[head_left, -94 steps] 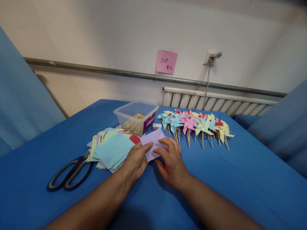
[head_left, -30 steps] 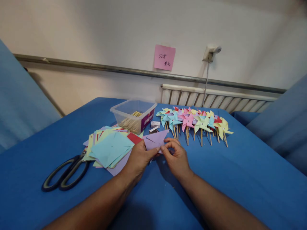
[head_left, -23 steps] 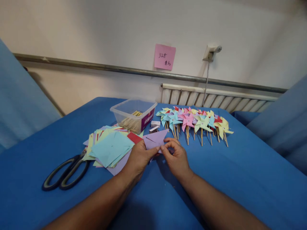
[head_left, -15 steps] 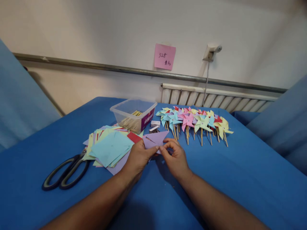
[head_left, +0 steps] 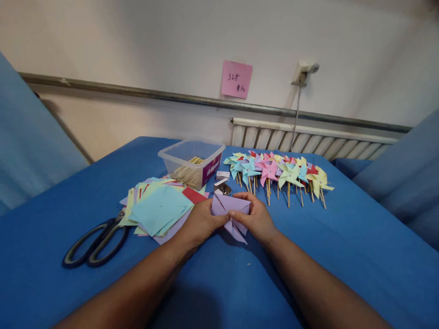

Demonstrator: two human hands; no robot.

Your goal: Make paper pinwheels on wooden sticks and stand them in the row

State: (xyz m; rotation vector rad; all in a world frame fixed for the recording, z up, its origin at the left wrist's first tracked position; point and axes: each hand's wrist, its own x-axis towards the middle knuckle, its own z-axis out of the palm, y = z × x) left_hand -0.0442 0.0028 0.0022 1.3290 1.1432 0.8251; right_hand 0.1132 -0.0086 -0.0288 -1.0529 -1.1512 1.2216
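A lilac paper piece (head_left: 230,211), cut and partly folded into flaps, sits at the middle of the blue worktop (head_left: 343,246), pinched between both hands. The left hand (head_left: 200,222) grips its 9 o'clock edge, thumb on top; the right hand (head_left: 257,218) closes on its 3 o'clock side, fingers (head_left: 244,197) curled over the top edge. The hands hide much of the paper's sides, so its full outline cannot be made out.

At 10 o'clock lies a stack of coloured paper squares (head_left: 159,209), with black scissors (head_left: 94,244) beyond it at 9 o'clock. At 11 o'clock stands a clear plastic tub (head_left: 192,162) holding wooden sticks. Just past the paper at 12 o'clock are small boxes (head_left: 222,179), too small to identify. At 1 o'clock runs a row of finished pinwheels (head_left: 279,173), overlapping so they cannot be counted. A pink note (head_left: 236,79) hangs on the wall, its writing unclear.
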